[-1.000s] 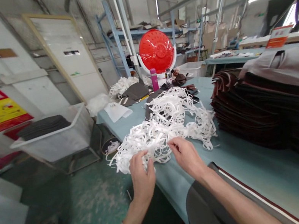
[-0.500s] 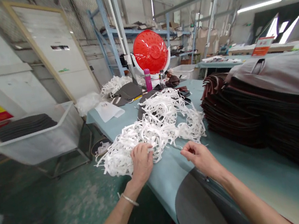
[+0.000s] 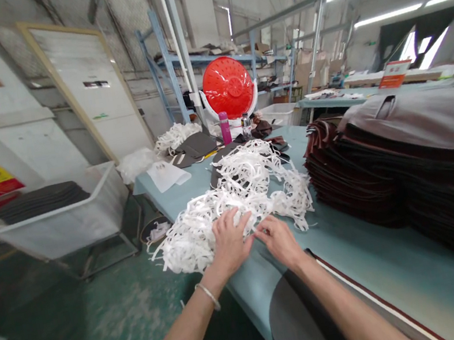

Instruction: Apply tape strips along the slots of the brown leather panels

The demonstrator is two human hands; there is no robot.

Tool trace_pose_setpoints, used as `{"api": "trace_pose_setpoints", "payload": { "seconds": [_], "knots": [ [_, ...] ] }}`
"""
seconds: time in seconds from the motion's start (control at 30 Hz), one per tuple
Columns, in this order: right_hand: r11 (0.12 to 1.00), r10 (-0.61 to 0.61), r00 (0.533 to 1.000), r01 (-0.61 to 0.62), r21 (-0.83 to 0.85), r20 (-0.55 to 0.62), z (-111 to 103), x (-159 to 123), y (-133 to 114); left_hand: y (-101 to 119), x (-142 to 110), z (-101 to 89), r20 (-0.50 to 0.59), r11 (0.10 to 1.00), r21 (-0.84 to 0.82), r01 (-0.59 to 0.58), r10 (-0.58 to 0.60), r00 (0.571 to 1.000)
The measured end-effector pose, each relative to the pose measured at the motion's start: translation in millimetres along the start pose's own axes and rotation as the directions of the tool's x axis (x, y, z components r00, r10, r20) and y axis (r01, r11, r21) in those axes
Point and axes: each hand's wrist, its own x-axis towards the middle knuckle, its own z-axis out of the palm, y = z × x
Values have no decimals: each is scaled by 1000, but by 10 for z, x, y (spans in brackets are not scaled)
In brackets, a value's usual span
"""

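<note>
A tangled pile of narrow white strips (image 3: pixel 193 228) lies on the blue-covered table (image 3: pixel 250 300). My left hand (image 3: pixel 231 242) rests on the pile's near edge, its fingers spread over the strips. Just right of it, my right hand (image 3: pixel 278 238) pinches a white strip at the pile's edge; the fingertips of both hands nearly meet. Under my right forearm lies a dark grey rounded piece (image 3: pixel 294 316), and beside it a long dark panel (image 3: pixel 368 300) with a white and brown edge.
A tall stack of dark brown sheets (image 3: pixel 355 176) stands at the right. Farther back are a pink bottle (image 3: pixel 225 128), a red round fan (image 3: pixel 228 87) and grey pieces (image 3: pixel 196 146). A white cart (image 3: pixel 65 225) with dark sheets stands left of the table.
My right hand moved right, away from the pile, then came back left beside my left hand. My left hand shifted right along the pile, and its fingers spread. The view turned slightly right.
</note>
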Motion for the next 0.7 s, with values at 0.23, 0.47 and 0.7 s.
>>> {"api": "trace_pose_setpoints", "payload": {
  "seconds": [0.23,0.47,0.7],
  "knots": [
    [965,258,966,-259,35,31,-933,-1222,94,-90,220,184,57,998,-50,46,-43,997],
    [896,385,917,-399,194,104,-1063,-1782,34,1208,-176,-273,109,825,-524,-210,310,944],
    [757,628,777,-622,201,39,-1191,-2444,110,1432,-470,-298,600,655,-741,151,543,588]
  ]
}}
